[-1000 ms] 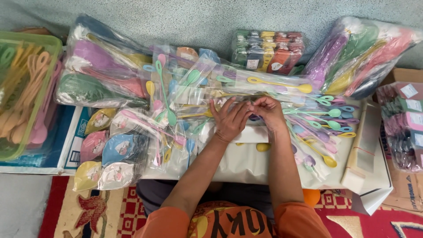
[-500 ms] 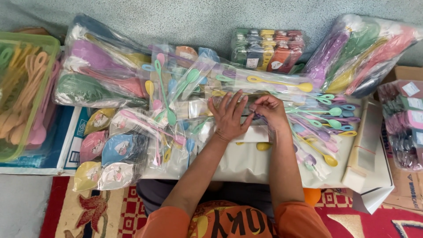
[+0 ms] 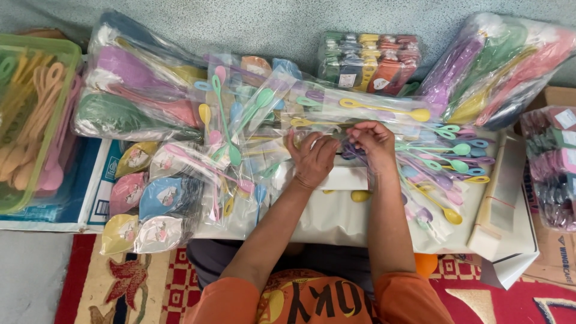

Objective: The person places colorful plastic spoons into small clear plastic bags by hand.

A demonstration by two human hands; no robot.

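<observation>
**Both hands meet over the purple spoons at the middle of the spread**

The right hand (image 3: 375,144) pinches narrow around the ends of a small bunch of purple long-handled spoons (image 3: 354,153) — thumb and fingertips closed on them, though how many it holds is too small to tell. The left hand (image 3: 313,157) lies just beside it, fingers spread flat and pressing on a clear plastic sleeve (image 3: 282,135); it holds nothing that can be made out. The spoons sit between the two hands, nearer the right, and their long axis runs roughly left to right, handles trailing toward the loose pile of pastel spoons (image 3: 447,165) on the right.

Room is tight. Bagged spoons (image 3: 228,129) crowd the left hand's far side, a yellow spoon in its sleeve (image 3: 384,110) lies just beyond the fingertips, and a white box (image 3: 345,178) sits under the wrists. The only open stretch is toward the body — the pale sheet (image 3: 336,222) covering the low bench, short of its near edge.
</observation>
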